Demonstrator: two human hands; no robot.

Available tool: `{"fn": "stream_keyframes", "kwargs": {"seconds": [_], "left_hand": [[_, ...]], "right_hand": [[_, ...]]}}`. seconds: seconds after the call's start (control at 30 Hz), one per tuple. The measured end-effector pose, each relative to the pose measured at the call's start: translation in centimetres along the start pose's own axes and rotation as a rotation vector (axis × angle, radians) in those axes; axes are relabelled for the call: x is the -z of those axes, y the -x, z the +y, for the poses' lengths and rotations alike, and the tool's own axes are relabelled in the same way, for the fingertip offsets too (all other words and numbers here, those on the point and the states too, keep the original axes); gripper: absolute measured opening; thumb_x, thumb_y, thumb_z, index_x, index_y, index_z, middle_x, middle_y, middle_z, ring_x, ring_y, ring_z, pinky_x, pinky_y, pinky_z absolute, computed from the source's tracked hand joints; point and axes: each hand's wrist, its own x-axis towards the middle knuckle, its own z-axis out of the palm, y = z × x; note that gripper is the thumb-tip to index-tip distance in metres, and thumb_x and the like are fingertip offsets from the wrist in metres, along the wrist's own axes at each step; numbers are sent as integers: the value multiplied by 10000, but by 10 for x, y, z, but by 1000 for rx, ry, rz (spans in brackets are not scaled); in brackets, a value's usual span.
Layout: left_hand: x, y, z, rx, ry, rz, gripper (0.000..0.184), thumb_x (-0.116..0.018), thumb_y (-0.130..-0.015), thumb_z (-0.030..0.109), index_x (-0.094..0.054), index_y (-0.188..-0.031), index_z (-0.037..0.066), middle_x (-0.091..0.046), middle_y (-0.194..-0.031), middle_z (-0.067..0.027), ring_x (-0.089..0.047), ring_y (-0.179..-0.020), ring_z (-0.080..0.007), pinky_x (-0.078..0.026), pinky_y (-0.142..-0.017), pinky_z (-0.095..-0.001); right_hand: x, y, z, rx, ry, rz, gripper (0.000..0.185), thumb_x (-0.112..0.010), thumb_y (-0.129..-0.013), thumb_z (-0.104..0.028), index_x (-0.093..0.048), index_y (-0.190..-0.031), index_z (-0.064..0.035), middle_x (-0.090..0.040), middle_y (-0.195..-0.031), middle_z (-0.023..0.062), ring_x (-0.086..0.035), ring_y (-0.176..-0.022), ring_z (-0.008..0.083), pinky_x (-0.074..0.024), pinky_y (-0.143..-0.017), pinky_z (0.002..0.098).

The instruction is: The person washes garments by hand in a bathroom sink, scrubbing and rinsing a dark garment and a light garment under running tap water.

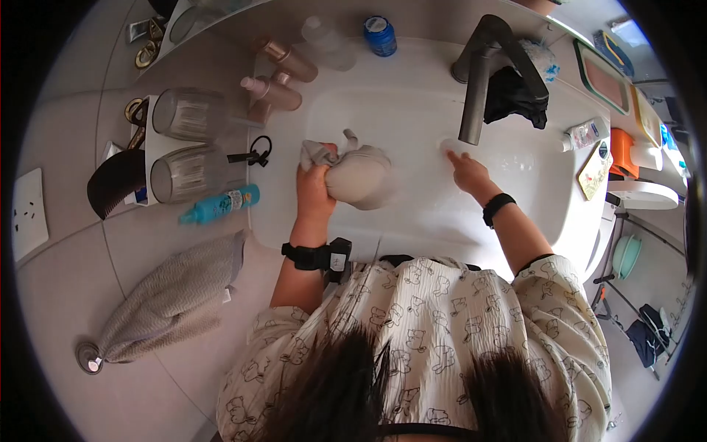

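Observation:
My left hand (315,193) is closed round a beige-grey fabric item (359,177), held over the left part of the white sink (420,221). The item has a smooth rounded bulge, a bunched end above my hand and a small strap-like loop sticking up. Its lower right edge is blurred. To the right, my right hand (468,173) reaches under the dark faucet (475,103). Its index finger stretches towards a small pale round spot (448,145) in the basin, and the other fingers look partly curled. I cannot tell whether that spot is the drain cover.
Pink bottles (276,92), a clear bottle (324,40) and a blue jar (380,37) stand along the back-left rim. Black cloth (515,96) lies behind the faucet. A turquoise tube (221,206) is at left, above a hanging grey towel (177,298). A white tube (587,135) rests on the right rim.

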Motion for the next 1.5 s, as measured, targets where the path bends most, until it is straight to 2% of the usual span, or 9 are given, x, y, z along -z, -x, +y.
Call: {"fn": "stream_keyframes", "kwargs": {"seconds": [0.23, 0.5, 0.6, 0.7, 0.77, 1.0, 1.2, 1.37, 1.5], "left_hand": [[3, 7, 31, -155, 22, -40, 174, -452, -704, 5, -497, -868, 40, -502, -879, -55, -484, -812, -140, -433, -738, -279], [-13, 30, 46, -109, -206, 29, 199, -437, -691, 15, -525, -870, 29, -515, -882, -49, -481, -769, -124, -426, -718, -256], [-9, 39, 45, -155, -200, -28, 223, -391, -634, -41, -450, -837, 32, -445, -852, -64, -432, -772, -146, -401, -738, -257], [-6, 45, 40, -199, -166, -54, 246, -421, -686, -8, -528, -906, 10, -517, -882, -51, -489, -792, -120, -421, -712, -249], [-12, 53, 38, -123, -198, 100, 246, -420, -684, -16, -523, -905, 10, -518, -880, -46, -483, -790, -119, -412, -731, -247], [-3, 58, 31, -156, -268, 123, 194, -488, -716, 16, -538, -903, 0, -511, -846, -28, -468, -773, -108, -395, -714, -234], [16, 38, 33, -273, -565, 45, 168, -519, -746, 69, -543, -897, -2, -519, -832, -27, -451, -770, -89, -383, -698, -225], [26, 9, 16, -341, -996, 29, 210, -546, -746, 94, -559, -935, 3, -587, -879, -132, -556, -800, -237, -428, -762, -320], [16, 6, 19, -288, -1010, -77, 246, -557, -743, 101, -566, -972, 12, -585, -935, -170, -555, -879, -314, -428, -799, -367]], "right_hand": [[-7, -3, -1, 62, 111, 131, 517, -393, -815, -75, -330, -1307, -219, -506, -1108, 154, -545, -974, 307, -460, -783, 397], [-15, -25, -21, 114, 230, 385, 194, -457, -794, -103, -598, -922, -65, -479, -1063, 122, -499, -977, 285, -468, -765, 384], [-17, -22, -28, 66, 198, 377, 216, -451, -798, -102, -585, -953, -33, -460, -1084, 127, -486, -1003, 287, -466, -777, 378], [-14, -18, -26, 48, 133, 325, 226, -461, -790, -96, -567, -982, -40, -436, -1119, 136, -472, -1023, 296, -458, -800, 393], [-10, -13, -21, 82, 115, 298, 263, -467, -783, -91, -553, -1027, -47, -423, -1146, 138, -466, -1034, 303, -451, -814, 398], [8, 51, 15, 219, -47, 344, 438, -518, -769, -136, -487, -1205, -99, -419, -1233, 145, -438, -1103, 323, -405, -907, 401], [1, 144, 86, 35, -118, 256, 378, -543, -792, -155, -521, -1158, -60, -497, -1149, 153, -441, -1115, 301, -372, -947, 361], [-27, 191, 109, -198, -250, 321, 267, -545, -806, -153, -587, -1046, -45, -553, -1052, 133, -474, -1055, 308, -388, -906, 378], [-46, 197, 93, -255, -223, 509, 204, -496, -850, -197, -642, -911, -69, -595, -934, 98, -514, -957, 289, -383, -847, 389]]}}
